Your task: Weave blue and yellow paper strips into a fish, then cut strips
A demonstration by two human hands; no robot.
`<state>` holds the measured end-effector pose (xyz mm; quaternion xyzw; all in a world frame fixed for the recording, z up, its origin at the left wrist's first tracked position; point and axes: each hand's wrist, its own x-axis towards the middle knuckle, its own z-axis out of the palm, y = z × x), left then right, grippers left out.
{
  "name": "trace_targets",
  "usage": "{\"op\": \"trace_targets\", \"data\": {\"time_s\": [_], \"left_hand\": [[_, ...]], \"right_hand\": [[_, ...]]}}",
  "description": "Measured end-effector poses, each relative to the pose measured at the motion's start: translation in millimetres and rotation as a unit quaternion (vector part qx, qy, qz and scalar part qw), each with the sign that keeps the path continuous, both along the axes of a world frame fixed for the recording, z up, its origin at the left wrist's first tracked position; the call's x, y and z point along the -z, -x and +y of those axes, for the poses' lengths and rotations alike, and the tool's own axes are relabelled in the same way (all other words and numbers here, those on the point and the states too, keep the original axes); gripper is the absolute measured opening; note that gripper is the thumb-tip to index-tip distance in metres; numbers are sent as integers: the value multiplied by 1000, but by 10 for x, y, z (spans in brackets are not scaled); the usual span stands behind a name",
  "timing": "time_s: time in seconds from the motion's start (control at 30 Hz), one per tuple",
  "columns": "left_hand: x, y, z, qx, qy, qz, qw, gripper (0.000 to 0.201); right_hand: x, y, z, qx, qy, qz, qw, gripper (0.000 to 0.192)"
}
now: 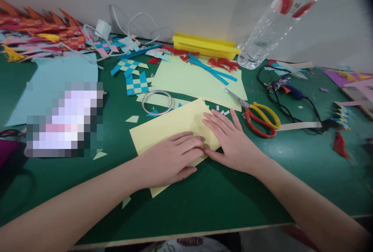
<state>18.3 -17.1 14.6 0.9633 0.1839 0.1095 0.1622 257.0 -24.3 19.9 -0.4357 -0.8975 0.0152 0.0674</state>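
Observation:
A pale yellow sheet of paper (163,127) lies slanted on the green table, apparently folded, though the fold is partly under my hands. My left hand (171,156) rests flat across its middle, fingers stretched to the right. On the paper's right end lies my right hand (230,139), fingers spread and pointing up and left. The fingertips of both hands nearly meet. Just behind the sheet sits a silver ring (157,102). Scissors (256,116) with one red and one yellow handle lie right of my right hand, blades apart and pointing away.
Light green paper (198,77) bears blue strips (212,69). Woven blue-and-green paper pieces (136,83) lie left of it. A clear bottle (271,26) stands at the back right, near a yellow folded piece (205,45). A blurred-out phone-like object (64,123) and blue paper (64,73) occupy the left.

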Motion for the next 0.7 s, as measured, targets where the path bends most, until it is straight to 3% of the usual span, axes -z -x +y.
{"op": "trace_targets", "data": {"time_s": [0.27, 0.7], "left_hand": [[19, 9, 1, 6, -10, -5, 1000, 31], [9, 14, 0, 19, -9, -15, 1000, 33]], "right_hand": [[-11, -332, 235, 51, 47, -16, 997, 98], [-166, -701, 418, 55, 79, 26, 995, 92]]}}
